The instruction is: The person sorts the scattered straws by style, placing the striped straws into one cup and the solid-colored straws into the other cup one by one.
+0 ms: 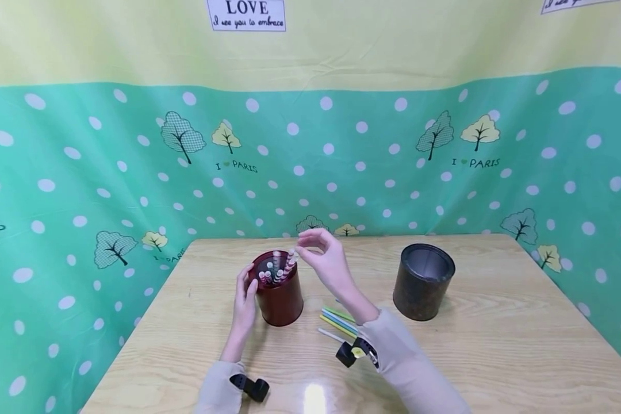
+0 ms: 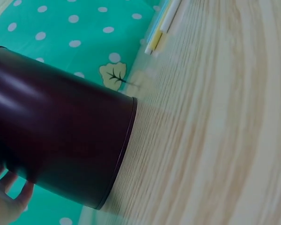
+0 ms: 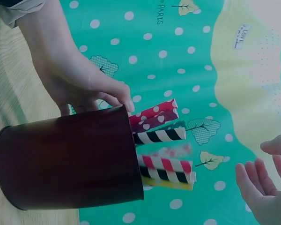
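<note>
A dark red canister stands upright on the table, with several patterned paper straws sticking out of its top. Striped, dotted and heart patterns show on them in the right wrist view. My left hand grips the canister's left side near the rim, thumb toward the front. Just above and right of the straw ends is my right hand, its fingers loosely bent. The right wrist view shows a gap between this hand and the straws, with nothing between its fingers.
Several plain green, blue, yellow and white straws lie on the wooden table below my right forearm. A black canister stands to the right. Behind the table hangs a green and yellow curtain.
</note>
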The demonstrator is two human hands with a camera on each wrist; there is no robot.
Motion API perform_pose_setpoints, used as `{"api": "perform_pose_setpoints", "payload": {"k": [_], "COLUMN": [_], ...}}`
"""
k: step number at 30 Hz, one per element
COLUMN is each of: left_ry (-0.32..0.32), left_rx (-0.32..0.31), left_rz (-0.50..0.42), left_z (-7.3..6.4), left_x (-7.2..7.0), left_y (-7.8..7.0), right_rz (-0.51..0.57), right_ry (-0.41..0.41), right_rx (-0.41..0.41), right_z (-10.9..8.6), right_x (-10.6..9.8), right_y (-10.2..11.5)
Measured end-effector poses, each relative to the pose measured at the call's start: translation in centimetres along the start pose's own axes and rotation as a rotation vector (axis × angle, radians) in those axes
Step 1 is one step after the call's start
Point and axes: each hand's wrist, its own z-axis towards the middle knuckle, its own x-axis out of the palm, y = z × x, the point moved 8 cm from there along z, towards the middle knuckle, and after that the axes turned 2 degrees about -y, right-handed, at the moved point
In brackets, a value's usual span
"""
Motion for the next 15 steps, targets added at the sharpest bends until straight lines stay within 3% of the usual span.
{"api": "perform_pose_setpoints", "payload": {"k": [3,8,15], "left_ry": [-0.006,-0.031,-0.134], "left_rx": [-0.004,-0.073,-0.058], "left_rz": [-0.014,0.01,-0.048], "left_z": [0.0,-0.1,0.2], "left_x": [0.1,-0.1,-0.9], "left_y": [0.1,-0.2,-2.9], "right_rz": [-0.029,-0.086,-0.227], "right_ry": [0.015,0.059,0.142], "right_rx": [0.017,0.015,-0.019], "right_z": [-0.4,-0.7,-2.0], "right_x": [-0.5,-2.0,-4.3], "right_y": [-0.2,-2.2,-2.5]}}
